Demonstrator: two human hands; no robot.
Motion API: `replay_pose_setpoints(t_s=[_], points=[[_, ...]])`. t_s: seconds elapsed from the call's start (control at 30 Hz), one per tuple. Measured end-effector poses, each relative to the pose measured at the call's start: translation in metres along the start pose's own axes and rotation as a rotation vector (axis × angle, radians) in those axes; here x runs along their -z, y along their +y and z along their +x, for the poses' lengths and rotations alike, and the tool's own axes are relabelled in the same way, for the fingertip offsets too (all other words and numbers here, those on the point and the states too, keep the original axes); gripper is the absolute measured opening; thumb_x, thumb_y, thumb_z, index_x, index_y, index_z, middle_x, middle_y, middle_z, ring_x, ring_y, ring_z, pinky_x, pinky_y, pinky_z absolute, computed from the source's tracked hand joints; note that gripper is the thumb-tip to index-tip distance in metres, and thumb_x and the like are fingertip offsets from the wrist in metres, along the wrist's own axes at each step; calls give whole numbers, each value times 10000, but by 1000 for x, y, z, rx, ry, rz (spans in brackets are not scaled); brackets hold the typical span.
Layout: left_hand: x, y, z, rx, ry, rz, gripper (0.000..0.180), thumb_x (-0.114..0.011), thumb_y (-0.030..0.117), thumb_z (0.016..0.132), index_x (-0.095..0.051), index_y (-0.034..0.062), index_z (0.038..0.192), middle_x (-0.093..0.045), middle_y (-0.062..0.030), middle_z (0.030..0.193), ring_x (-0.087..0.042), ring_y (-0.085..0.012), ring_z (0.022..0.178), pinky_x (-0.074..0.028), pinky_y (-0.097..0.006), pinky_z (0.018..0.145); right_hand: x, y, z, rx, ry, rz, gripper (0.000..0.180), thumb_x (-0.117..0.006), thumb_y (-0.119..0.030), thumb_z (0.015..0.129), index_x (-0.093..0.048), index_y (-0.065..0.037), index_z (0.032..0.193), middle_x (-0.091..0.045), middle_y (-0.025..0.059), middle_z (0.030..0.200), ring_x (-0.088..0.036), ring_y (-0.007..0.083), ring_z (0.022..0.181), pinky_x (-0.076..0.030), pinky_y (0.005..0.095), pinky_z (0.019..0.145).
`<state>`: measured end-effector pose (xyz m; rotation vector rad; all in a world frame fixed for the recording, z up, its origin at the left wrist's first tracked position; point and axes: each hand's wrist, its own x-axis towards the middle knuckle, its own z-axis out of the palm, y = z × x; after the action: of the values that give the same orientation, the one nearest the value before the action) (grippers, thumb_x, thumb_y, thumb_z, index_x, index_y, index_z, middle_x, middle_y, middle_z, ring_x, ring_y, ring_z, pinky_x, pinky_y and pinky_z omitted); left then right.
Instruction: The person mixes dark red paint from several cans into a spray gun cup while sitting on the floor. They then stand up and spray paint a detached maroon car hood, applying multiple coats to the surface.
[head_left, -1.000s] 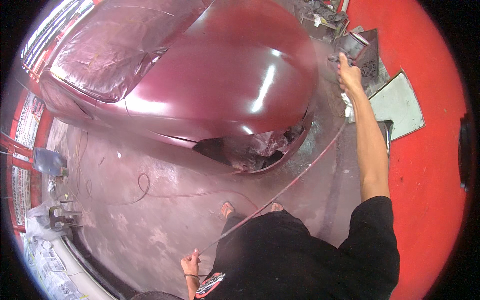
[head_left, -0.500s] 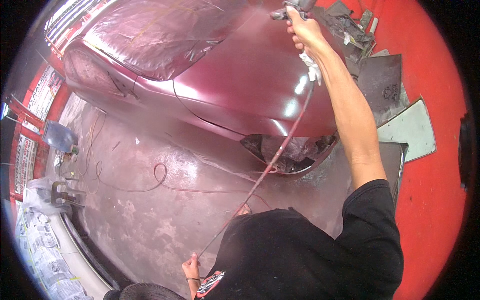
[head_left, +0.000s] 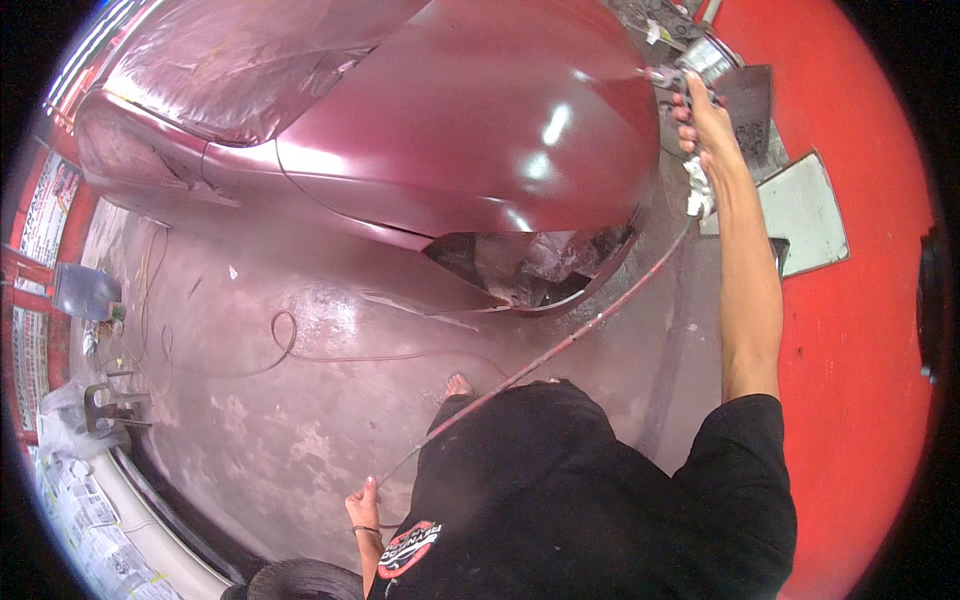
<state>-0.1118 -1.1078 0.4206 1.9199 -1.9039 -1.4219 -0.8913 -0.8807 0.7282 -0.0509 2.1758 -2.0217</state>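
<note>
A spray gun (head_left: 665, 78) with a metal cup (head_left: 708, 58) is gripped in my right hand (head_left: 706, 122), at the right edge of a glossy dark-red car hood (head_left: 450, 130). Its nozzle points left, toward the hood. White cloth or paper (head_left: 698, 188) is wrapped where the hose joins, below that hand. From there a reddish air hose (head_left: 560, 350) slants down across my body to my left hand (head_left: 364, 507), low on the left, whose fingers are closed around it. Below the hood, an open headlight cavity (head_left: 530, 265) shows, and plastic film (head_left: 240, 65) covers the windshield.
Against the red wall (head_left: 850, 400) on the right lean a pale green panel (head_left: 805, 215) and dark sheets. More hose (head_left: 285, 340) loops across the floor. At left are a stool (head_left: 112, 405), a blue container (head_left: 88, 292), a paper-covered vehicle (head_left: 90, 515) and a tire (head_left: 305, 582).
My right hand has carried the spray gun rightward from over the hood to its right edge. The hose has swung right with it and now curves. In view, the car has shifted left and up.
</note>
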Motion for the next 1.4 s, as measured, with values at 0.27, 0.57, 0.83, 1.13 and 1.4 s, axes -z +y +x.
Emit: replay_pose_setpoints(t_s=[0.27,0.57,0.83,1.13,1.4], points=[[-24,41,25,-41,-225,14,545,-681,453,974,-718,-12,694,-508,54,616,-417,-67,589,-338,-276,545,162,68,5,-62,274,0,481,-634,-604,949,-584,-133,865,-495,-54,648,-341,36,441,-239,233,381],[-96,107,20,-271,-451,104,394,-654,393,1001,-755,13,970,-559,27,674,-480,-75,650,-395,-272,590,228,116,9,-186,522,-230,526,-615,-644,936,-568,-129,839,-473,-55,637,-305,70,416,-213,292,398],[-74,101,7,-226,-395,258,465,-666,428,971,-743,-15,851,-636,-41,670,-530,-111,652,-436,-314,615,144,76,36,-129,258,-180,486,-633,-601,938,-593,-134,809,-507,-50,647,-362,62,441,-242,267,401],[-54,68,-20,-112,-337,6,430,-679,346,983,-711,-12,746,-580,13,631,-469,-81,615,-364,-279,574,-14,-2,57,67,-59,-148,491,-597,-612,960,-587,-130,865,-507,-60,666,-341,31,463,-237,226,390],[-36,43,-39,-81,-166,-159,430,-667,339,990,-710,-1,730,-546,25,622,-442,-76,597,-336,-274,559,-150,-102,13,212,-428,13,486,-529,-569,1018,-574,-90,950,-475,-24,673,-335,65,460,-282,244,391]])
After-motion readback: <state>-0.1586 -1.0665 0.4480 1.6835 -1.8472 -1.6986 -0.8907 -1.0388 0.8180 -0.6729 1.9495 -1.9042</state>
